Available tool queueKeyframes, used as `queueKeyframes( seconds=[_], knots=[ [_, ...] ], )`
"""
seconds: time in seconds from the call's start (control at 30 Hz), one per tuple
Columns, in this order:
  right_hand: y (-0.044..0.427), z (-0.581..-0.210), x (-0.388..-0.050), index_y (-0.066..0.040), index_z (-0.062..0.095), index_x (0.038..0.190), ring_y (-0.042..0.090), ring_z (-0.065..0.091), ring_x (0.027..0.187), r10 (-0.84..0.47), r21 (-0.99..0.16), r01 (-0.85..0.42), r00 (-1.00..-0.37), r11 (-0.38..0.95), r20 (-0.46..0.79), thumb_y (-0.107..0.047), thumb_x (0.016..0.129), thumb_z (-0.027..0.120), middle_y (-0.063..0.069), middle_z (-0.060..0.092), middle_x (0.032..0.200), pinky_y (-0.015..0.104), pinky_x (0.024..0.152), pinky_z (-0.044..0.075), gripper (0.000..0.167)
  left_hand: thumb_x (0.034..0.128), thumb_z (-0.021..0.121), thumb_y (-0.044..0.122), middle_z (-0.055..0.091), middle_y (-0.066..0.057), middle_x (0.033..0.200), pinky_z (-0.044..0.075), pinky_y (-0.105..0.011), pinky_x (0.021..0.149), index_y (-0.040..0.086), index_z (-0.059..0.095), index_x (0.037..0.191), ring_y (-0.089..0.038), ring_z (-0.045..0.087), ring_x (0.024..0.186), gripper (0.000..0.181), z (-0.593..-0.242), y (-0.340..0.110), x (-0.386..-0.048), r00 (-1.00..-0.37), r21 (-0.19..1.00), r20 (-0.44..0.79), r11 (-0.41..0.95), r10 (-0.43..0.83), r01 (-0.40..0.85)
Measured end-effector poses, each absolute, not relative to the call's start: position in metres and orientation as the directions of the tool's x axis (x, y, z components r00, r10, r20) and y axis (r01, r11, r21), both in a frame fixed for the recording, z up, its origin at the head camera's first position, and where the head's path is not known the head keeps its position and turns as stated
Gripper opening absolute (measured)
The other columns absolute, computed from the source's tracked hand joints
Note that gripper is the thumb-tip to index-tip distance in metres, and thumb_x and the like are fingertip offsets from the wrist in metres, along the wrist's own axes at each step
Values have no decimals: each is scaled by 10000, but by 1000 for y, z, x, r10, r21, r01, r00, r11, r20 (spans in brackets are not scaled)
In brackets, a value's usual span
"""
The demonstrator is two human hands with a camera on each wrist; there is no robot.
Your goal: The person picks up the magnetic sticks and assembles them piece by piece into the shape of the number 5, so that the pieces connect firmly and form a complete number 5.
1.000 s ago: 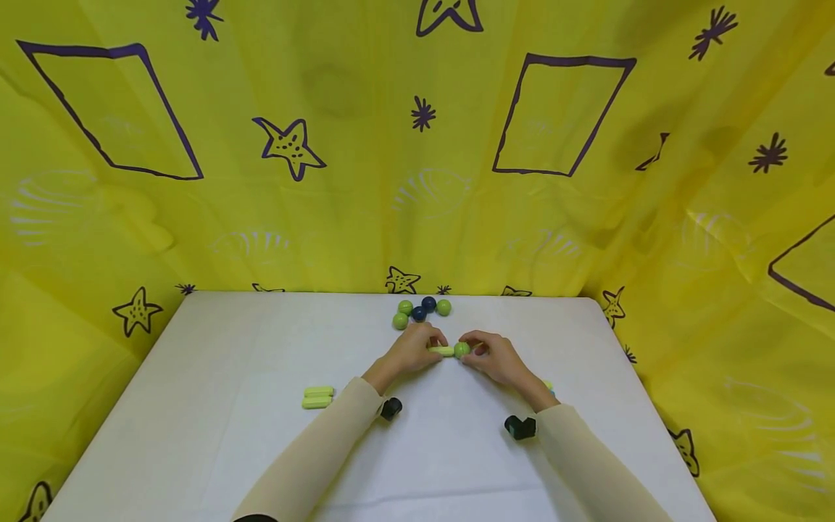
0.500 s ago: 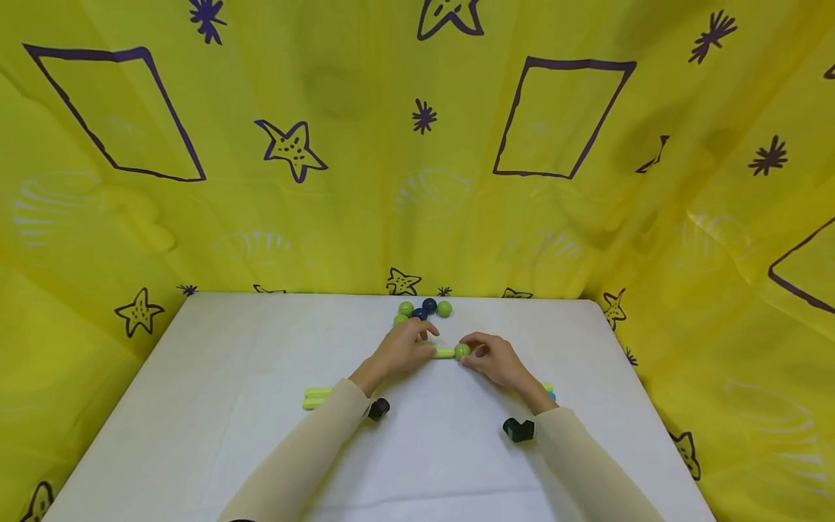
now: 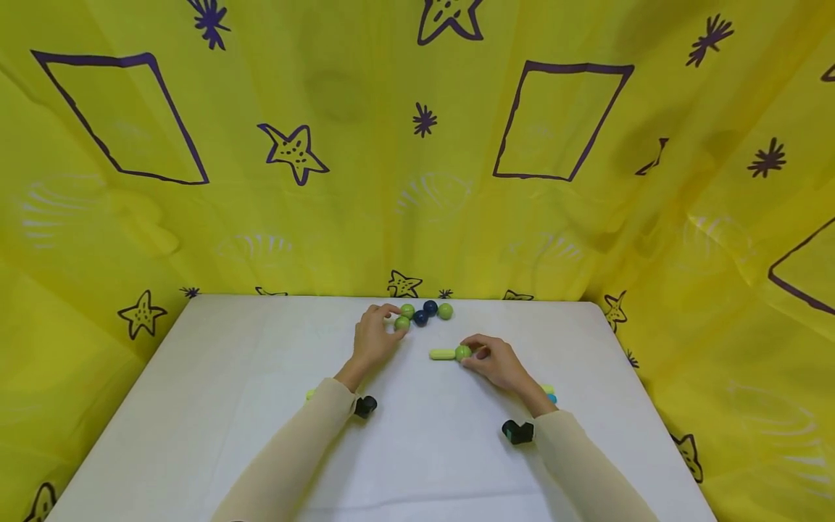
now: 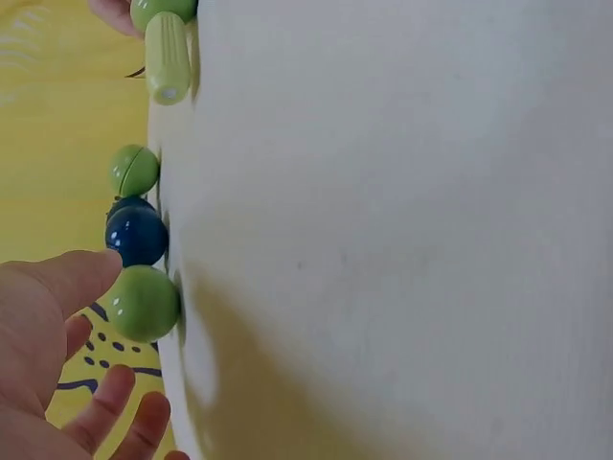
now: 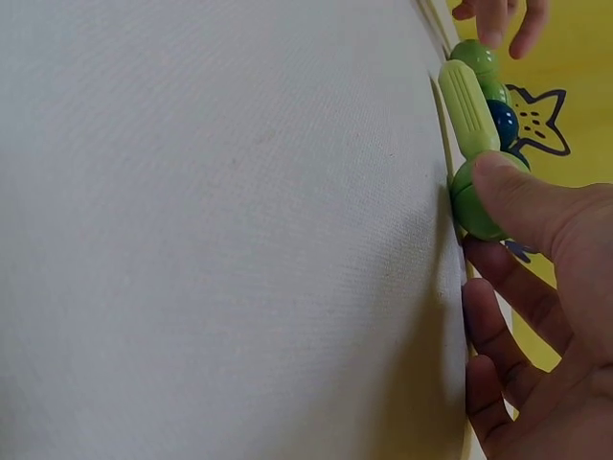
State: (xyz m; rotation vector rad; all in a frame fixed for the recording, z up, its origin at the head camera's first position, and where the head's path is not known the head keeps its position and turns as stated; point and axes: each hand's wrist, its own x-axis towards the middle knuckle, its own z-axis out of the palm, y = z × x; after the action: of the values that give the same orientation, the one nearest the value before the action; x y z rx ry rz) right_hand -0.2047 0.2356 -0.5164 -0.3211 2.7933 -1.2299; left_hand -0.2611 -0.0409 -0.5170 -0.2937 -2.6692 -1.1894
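Observation:
My right hand point(image 3: 497, 362) pinches a green ball point(image 5: 476, 203) between thumb and fingers. A pale yellow-green ribbed rod point(image 3: 442, 354) extends leftward from that ball, end against it. My left hand point(image 3: 373, 339) is at the loose balls, its thumb and fingers spread about the nearest green ball point(image 4: 145, 304). In the left wrist view the thumb overlaps the edge of a dark blue ball point(image 4: 136, 236); whether it touches is unclear. Another green ball point(image 3: 407, 311) lies just behind, near the left fingertips.
A second dark blue ball point(image 3: 430, 308) and a green ball point(image 3: 446, 311) lie at the group's right. Yellow-green and blue pieces point(image 3: 550, 392) show beside the right wrist. A yellow-green piece point(image 3: 310, 394) is mostly hidden by the left sleeve. Yellow patterned cloth point(image 3: 339, 217) surrounds the white table point(image 3: 417, 464).
My left hand has let go of the rod and moved left and back to the loose balls. The right hand has stayed in place, holding its green ball.

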Motion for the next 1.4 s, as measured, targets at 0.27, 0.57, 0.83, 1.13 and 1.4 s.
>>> queueKeyframes(
  seconds=[0.27, 0.57, 0.83, 1.13, 1.4],
  knots=[
    [238, -520, -206, -133, 716, 1202, 177, 610, 934, -221, -742, -162, -975, 651, 19, -164, 923, 787, 16, 709, 1111, 382, 865, 511, 290, 822, 867, 319, 650, -90, 1002, 438, -495, 873, 151, 682, 1103, -308, 605, 945, 376, -529, -28, -268, -969, 670, 245, 717, 27, 189],
    [236, -516, -204, -141, 724, 1203, 170, 629, 938, -211, -738, -153, -977, 657, 14, -168, 915, 796, 5, 716, 1101, 389, 865, 513, 299, 827, 867, 227, 692, -82, 944, 415, -503, 888, 111, 690, 1038, -301, 609, 906, 299, -528, -26, -269, -976, 697, 218, 700, -2, 154],
    [235, -515, -204, -133, 720, 1211, 171, 626, 938, -209, -737, -151, -978, 659, 13, -156, 917, 792, 14, 715, 1150, 384, 865, 513, 304, 836, 864, 197, 713, -102, 981, 418, -512, 924, 77, 697, 1048, -307, 612, 920, 295, -526, -29, -269, -980, 725, 196, 669, 22, 160],
    [236, -516, -204, -125, 721, 1216, 162, 632, 921, -218, -731, -171, -975, 661, 31, -148, 918, 789, 31, 721, 1161, 380, 856, 518, 307, 822, 864, 163, 728, -114, 955, 461, -484, 906, 55, 712, 1025, -316, 648, 911, 275, -526, -34, -270, -973, 736, 221, 644, 63, 209],
    [235, -515, -204, -121, 724, 1214, 157, 618, 900, -221, -727, -174, -975, 664, 31, -153, 913, 795, 12, 723, 1104, 368, 845, 509, 311, 816, 869, 142, 741, -115, 955, 469, -457, 884, 54, 724, 1004, -289, 642, 899, 253, -526, -38, -267, -979, 783, 194, 592, 57, 189]
  ],
)
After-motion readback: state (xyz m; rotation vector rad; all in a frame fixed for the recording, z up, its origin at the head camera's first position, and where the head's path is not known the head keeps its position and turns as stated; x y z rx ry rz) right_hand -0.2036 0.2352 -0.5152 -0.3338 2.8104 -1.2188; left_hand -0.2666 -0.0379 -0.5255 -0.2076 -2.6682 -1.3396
